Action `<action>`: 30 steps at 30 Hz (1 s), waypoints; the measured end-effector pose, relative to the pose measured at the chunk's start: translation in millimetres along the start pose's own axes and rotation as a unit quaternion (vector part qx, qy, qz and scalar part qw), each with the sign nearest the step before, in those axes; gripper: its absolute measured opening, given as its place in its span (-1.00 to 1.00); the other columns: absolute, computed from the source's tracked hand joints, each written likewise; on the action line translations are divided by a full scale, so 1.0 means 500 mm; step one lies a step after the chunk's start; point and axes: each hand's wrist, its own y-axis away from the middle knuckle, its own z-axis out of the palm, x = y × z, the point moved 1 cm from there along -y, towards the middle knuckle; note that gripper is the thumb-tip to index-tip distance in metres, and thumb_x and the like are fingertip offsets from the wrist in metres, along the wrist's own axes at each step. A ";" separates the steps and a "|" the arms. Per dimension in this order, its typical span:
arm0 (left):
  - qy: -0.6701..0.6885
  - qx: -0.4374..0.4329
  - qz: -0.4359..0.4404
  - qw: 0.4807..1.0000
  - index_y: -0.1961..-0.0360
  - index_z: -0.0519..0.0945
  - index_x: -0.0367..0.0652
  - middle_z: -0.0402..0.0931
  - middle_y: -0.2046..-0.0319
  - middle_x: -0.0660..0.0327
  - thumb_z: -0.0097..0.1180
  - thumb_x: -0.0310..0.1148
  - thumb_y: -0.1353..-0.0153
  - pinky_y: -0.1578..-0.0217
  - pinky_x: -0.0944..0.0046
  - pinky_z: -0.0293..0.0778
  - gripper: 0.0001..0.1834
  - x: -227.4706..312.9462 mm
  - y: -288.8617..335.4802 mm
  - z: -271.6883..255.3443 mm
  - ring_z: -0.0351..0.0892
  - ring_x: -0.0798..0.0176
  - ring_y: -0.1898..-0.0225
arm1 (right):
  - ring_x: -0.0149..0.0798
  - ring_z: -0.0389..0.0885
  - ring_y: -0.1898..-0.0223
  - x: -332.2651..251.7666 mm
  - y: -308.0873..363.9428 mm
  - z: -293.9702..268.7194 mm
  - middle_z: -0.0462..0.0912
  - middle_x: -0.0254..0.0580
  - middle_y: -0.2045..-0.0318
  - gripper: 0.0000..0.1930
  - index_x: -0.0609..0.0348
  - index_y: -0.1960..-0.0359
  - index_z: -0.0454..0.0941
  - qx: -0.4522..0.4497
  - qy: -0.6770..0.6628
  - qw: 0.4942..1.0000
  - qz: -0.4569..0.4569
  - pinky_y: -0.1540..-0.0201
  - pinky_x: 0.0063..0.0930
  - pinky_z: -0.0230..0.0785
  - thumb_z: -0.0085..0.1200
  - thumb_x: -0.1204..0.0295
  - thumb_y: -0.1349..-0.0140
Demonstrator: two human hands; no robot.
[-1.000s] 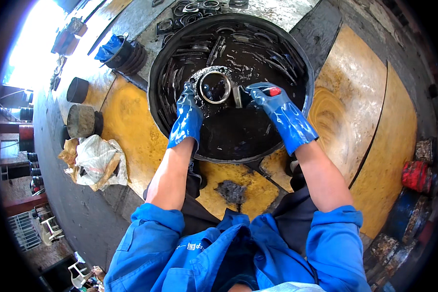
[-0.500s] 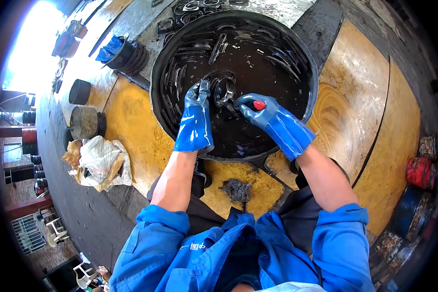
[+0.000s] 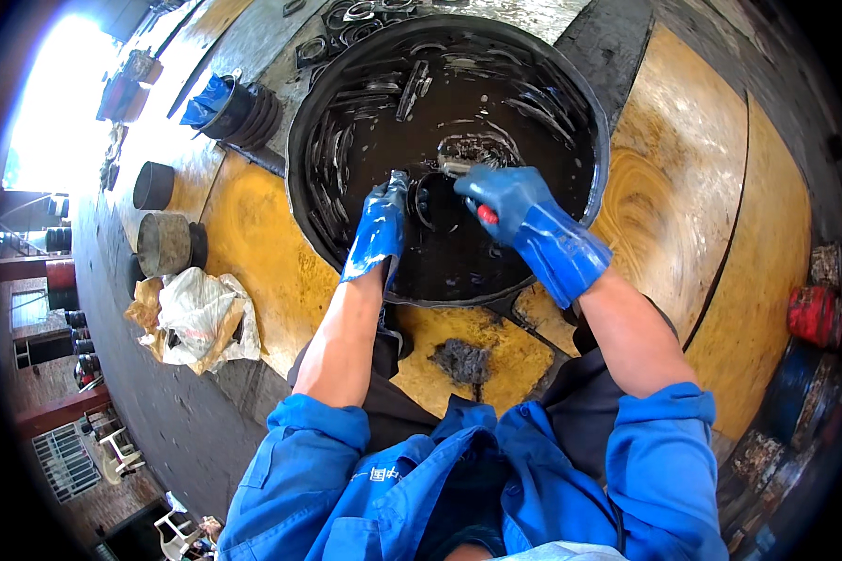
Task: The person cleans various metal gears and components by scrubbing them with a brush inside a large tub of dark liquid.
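Observation:
A big round black tub (image 3: 299, 140) holds dark liquid with several metal rings lying along its walls. My left hand (image 3: 376, 232), in a wet blue rubber glove, grips a dark metal ring (image 3: 432, 201) half sunk in the liquid near the tub's middle. My right hand (image 3: 505, 198), also gloved in blue, is closed on a small brush with a red handle end (image 3: 487, 214); its head (image 3: 457, 168) lies against the top of the ring. Both bare forearms come out of rolled blue sleeves.
The tub sits on a stained yellow floor (image 3: 253, 271). Dark cylinders (image 3: 154, 185) and a crumpled bag (image 3: 196, 313) lie at the left. More rings (image 3: 346, 19) lie behind the tub, a blue-wrapped stack (image 3: 229, 105) at its upper left, red cans (image 3: 814, 313) at the right.
The ring, held up shiny above the liquid a second ago, has gone down into it. Both hands moved toward the tub's middle, and the brush now lies on the ring.

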 end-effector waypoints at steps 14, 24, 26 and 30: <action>-0.035 -0.042 -0.067 0.996 -0.21 0.61 -0.31 0.71 -0.03 0.11 -0.24 0.07 -0.61 -0.16 0.18 0.40 -0.35 -0.034 0.024 0.017 0.60 0.18 -0.03 | -0.35 0.77 0.17 -0.013 0.002 0.136 0.82 -0.19 0.20 -0.79 0.10 0.05 0.75 0.083 -0.421 0.843 0.326 0.00 -0.44 0.60 0.29 0.40 -0.31; -0.254 -0.007 -0.049 0.966 -0.25 0.56 -0.36 0.66 -0.11 -0.05 -0.30 0.19 -0.59 -0.26 0.12 0.35 -0.23 0.003 0.047 0.012 0.57 0.05 -0.14 | -0.22 0.76 0.18 -0.051 0.038 0.068 0.80 -0.16 0.18 -0.76 0.05 -0.01 0.73 -0.091 -0.303 0.920 0.230 0.02 -0.37 0.60 0.21 0.41 -0.33; -0.199 -0.002 -0.052 0.979 -0.29 0.54 -0.37 0.62 -0.16 -0.05 -0.24 0.18 -0.57 -0.28 0.14 0.34 -0.24 0.000 0.046 0.022 0.55 0.05 -0.17 | -0.18 0.77 0.18 -0.056 0.036 0.032 0.80 -0.14 0.18 -0.75 0.02 -0.01 0.73 -0.152 -0.288 0.912 0.250 0.03 -0.33 0.60 0.20 0.38 -0.33; -0.141 0.029 -0.039 0.989 -0.32 0.51 -0.37 0.57 -0.23 0.00 -0.07 0.12 -0.54 -0.29 0.15 0.34 -0.29 -0.014 0.025 0.025 0.52 0.07 -0.18 | 0.03 0.76 0.12 -0.050 0.036 0.012 0.79 -0.11 0.18 -0.77 -0.03 0.04 0.73 -0.219 -0.128 0.948 0.194 0.02 -0.16 0.61 0.19 0.36 -0.30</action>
